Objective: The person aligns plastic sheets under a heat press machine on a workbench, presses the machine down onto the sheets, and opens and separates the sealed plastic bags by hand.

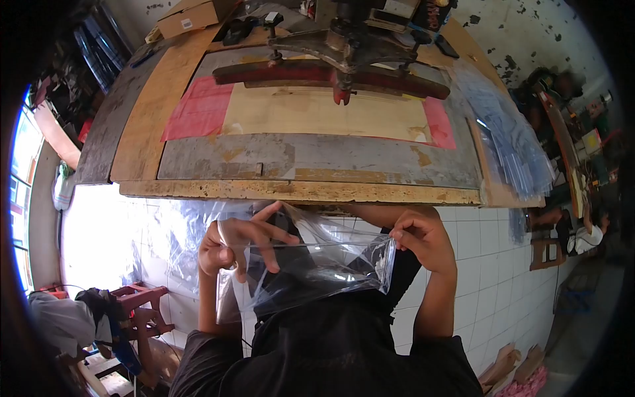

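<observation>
Cardboard box (188,18) far left; 1 red stool (144,301) near left; white-tiled floor (483,284); pink bundle (528,382) near right.

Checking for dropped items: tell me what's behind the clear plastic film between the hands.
Black clothing and white tiled floor show through the clear plastic film; glare and the left hand hide parts.

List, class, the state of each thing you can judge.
Clear thin plastic film, creased
Bare right grip, pinching the film's edge
Bare left grip, fingers spread against the film
Grey-topped brown wooden table, scuffed
Blue-tinted clear plastic pile, lying on the table
Pale yellow rectangular sheet, marked, lying flat
</observation>
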`<state>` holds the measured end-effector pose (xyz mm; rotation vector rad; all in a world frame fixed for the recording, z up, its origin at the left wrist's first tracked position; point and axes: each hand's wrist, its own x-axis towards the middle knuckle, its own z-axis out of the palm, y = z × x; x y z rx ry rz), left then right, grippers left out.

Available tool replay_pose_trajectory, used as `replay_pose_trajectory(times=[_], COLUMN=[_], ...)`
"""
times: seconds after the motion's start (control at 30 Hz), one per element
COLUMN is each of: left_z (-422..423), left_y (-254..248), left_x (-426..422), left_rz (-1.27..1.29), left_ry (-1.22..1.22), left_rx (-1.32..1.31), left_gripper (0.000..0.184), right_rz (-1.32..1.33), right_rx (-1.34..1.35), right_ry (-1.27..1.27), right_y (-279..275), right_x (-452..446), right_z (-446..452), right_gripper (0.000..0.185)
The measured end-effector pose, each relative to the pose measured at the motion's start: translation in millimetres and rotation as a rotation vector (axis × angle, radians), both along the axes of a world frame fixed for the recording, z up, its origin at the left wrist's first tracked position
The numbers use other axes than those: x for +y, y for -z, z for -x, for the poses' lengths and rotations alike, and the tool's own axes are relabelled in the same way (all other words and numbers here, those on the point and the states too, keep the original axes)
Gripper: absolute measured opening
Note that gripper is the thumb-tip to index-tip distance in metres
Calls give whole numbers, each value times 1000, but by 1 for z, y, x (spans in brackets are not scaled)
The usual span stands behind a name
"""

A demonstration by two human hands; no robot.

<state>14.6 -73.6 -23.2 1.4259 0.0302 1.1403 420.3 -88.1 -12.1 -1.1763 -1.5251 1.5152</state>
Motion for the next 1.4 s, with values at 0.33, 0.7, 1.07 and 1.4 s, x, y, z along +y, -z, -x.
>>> replay_pose_trajectory(times=[0.33, 0.7, 1.07, 1.4], left_z=[-2, 5, 14, 0], left_y=[-7, -7, 29, 9], left_x=[-3, 0, -10, -8], left_rz=[60, 41, 351, 538], left_ry=[-18, -49, -240, -37], left_rx=[-71, -95, -136, -547], left_gripper=[56, 59, 51, 57], right_rz=[-297, -291, -284, -866], right_rx=[-53, -164, -83, -335], right_ry=[-272, -293, 40, 312], right_y=[-10, -27, -33, 3], right_x=[10, 17, 10, -30], right_z=[20, 23, 4, 52], right_gripper=[29, 24, 31, 57])
